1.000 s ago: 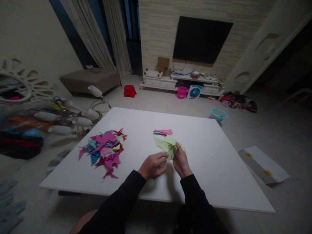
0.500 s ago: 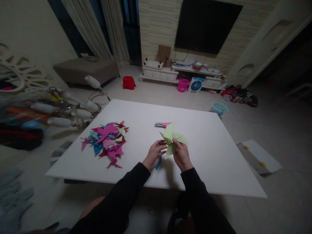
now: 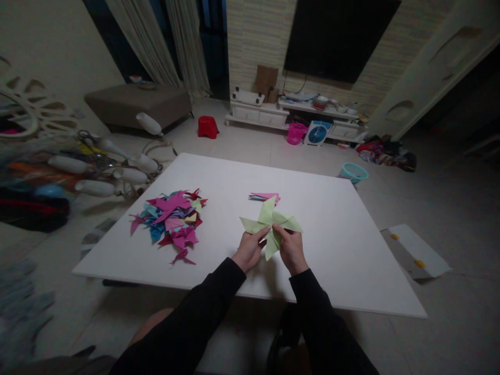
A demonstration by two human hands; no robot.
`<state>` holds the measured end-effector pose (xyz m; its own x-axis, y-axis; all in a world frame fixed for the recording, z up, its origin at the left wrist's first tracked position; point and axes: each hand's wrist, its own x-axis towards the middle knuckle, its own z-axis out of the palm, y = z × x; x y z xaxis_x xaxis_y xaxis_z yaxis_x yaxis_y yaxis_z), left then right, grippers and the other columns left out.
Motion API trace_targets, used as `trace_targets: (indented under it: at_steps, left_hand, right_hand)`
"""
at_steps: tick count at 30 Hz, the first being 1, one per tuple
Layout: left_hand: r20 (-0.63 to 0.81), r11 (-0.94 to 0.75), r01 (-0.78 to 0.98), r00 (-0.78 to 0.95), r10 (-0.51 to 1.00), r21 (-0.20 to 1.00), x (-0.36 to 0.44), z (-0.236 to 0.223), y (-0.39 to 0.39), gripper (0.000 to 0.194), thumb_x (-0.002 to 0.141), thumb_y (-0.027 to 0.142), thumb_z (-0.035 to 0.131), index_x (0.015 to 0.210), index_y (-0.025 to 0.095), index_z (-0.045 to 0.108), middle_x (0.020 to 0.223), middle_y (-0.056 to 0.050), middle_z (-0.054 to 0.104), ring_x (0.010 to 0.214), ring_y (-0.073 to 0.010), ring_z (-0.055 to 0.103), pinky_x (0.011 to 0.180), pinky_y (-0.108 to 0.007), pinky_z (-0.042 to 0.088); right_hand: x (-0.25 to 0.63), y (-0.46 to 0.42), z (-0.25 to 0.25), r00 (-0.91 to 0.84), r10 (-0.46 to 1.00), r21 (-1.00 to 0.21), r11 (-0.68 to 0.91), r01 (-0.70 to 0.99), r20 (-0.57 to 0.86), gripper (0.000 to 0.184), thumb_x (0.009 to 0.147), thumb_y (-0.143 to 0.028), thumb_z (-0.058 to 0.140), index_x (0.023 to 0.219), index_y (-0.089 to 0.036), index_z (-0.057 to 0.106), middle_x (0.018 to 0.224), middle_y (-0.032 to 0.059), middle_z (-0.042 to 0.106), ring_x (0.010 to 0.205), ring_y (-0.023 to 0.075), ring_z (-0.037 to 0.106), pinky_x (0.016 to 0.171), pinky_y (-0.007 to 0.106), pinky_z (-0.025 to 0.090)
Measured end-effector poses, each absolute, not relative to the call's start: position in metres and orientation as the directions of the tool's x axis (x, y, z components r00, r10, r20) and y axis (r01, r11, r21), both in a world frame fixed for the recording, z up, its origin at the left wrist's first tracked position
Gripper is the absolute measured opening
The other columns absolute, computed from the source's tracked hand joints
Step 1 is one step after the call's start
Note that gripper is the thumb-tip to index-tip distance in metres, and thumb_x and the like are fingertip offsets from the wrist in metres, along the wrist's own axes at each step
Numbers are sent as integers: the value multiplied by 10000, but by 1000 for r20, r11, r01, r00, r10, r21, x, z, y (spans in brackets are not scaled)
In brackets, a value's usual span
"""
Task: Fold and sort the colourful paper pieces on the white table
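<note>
A light green paper pinwheel with four pointed blades is held just above the white table. My left hand grips it near the centre, thumb on top and fingers beneath. On the other side my right hand pinches it too, its thumb close to the left thumb. Beyond the pinwheel lies a small stack of folded pink and teal paper, partly hidden by a blade. A heap of folded paper cranes in pink, blue, purple and red rests on the left of the table.
The white table fills the middle of the view. Left of it stands a lamp with several white shades. Past the far edge are a turquoise basket, a red stool and a pink bin. A white board lies right.
The pinwheel has turned flat to face me, its left blade now spread out. My left thumb has closed onto its centre. The blue paper beside my left hand is no longer visible.
</note>
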<state>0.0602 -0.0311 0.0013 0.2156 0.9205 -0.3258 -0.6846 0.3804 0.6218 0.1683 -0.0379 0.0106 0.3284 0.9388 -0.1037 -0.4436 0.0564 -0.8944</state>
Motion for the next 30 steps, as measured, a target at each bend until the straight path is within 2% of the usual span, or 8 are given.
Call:
trace_targets:
  at_steps: [6,17,22,30]
  left_hand:
    - [-332,356,-683,173,927,638,59,0,-18,426,644,255,884,1025,137,733,1097,-118,751,1020,-241,701,922,-364,518]
    - [-270,291,-727,150,951,622,57,10,-30,532,655,245,879,1145,152,695,1125,-104,748,1045,-236,705,981,-373,513]
    - [-272,304,-707,163,948,639,58,1,-33,565,648,256,887,1168,156,691,1081,-102,759,1022,-241,712,963,-376,523]
    - [-272,332,-681,198,942,653,64,-2,-27,542,694,280,864,1192,159,689,1126,-113,747,1024,-242,711,932,-368,533]
  right_hand:
    - [166,-24,3,296,950,-901,44,-432,-96,430,639,-231,871,1046,-186,739,1026,48,773,945,220,706,889,367,556]
    - [153,-34,16,238,963,-858,14,-514,-127,333,648,-203,847,964,-180,747,984,48,778,923,215,711,873,346,554]
    - [153,-42,18,260,959,-868,32,-496,-113,337,639,-213,850,959,-179,751,946,45,778,938,227,706,908,370,542]
    - [165,-35,15,252,965,-887,53,-459,-73,345,684,-210,823,1020,-194,743,951,32,778,955,223,705,940,376,530]
